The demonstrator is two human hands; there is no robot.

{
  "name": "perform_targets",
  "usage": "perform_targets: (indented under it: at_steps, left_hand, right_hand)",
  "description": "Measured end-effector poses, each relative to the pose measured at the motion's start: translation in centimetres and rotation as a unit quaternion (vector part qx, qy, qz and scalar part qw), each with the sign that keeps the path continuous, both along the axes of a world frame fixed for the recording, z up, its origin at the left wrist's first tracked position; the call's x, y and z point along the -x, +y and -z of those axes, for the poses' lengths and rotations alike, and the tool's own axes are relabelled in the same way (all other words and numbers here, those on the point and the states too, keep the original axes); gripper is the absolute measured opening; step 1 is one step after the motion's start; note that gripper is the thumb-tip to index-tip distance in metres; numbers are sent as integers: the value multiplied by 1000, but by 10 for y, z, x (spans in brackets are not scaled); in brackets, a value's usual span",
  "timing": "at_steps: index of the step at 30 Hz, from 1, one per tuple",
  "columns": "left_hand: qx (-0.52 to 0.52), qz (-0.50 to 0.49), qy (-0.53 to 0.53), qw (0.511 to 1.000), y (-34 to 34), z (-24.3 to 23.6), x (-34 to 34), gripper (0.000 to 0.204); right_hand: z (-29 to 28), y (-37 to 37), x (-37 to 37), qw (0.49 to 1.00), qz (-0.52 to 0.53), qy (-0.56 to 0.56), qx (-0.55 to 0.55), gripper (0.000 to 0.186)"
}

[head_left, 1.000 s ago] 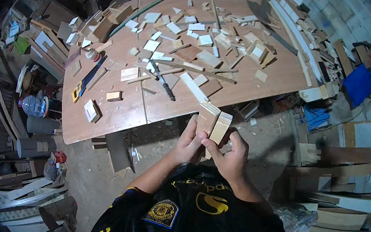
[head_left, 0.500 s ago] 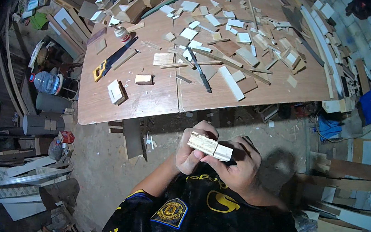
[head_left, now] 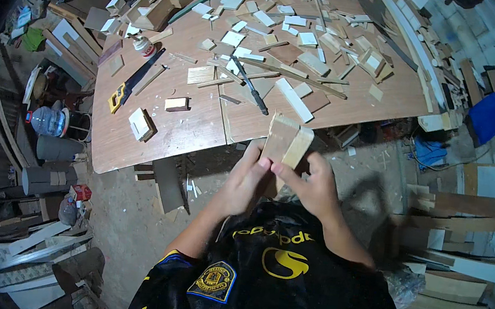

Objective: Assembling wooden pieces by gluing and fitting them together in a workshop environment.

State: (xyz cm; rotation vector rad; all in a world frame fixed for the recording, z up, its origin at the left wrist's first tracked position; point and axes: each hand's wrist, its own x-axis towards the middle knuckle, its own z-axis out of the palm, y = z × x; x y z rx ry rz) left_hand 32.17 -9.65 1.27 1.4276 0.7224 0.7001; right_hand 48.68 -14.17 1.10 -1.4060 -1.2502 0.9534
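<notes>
Upright in front of my chest is a wooden block (head_left: 283, 143) made of two pieces side by side, one browner and one paler, with a rounded top corner. My left hand (head_left: 243, 182) is closed round its lower left side, the thumb pressed on the front face. From the other side my right hand (head_left: 312, 184) grips it, its thumb on the paler piece near the left thumb. The block's lower end is partly hidden by the hands.
A brown table (head_left: 143, 95) stands ahead, covered with many wood offcuts. On it lie a yellow-handled saw (head_left: 120, 95), a dark-handled rod-like tool (head_left: 257, 97), a glue bottle (head_left: 143, 46) and two small blocks. Boards (head_left: 470, 206) are stacked at right.
The block has been turned from lying end-on to standing upright, its broad face toward me. Both hands have shifted their grip on it, and the view has turned slightly.
</notes>
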Motion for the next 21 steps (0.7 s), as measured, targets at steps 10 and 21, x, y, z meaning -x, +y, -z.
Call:
perform_targets:
  at_steps: [10, 21]
  left_hand:
    - [354, 25, -184, 917, 29, 23, -14, 48]
    - [322, 28, -264, 909, 18, 51, 4, 58]
  right_hand:
    - [33, 18, -17, 955, 28, 268, 124, 23]
    - [29, 19, -18, 902, 111, 401, 112, 29]
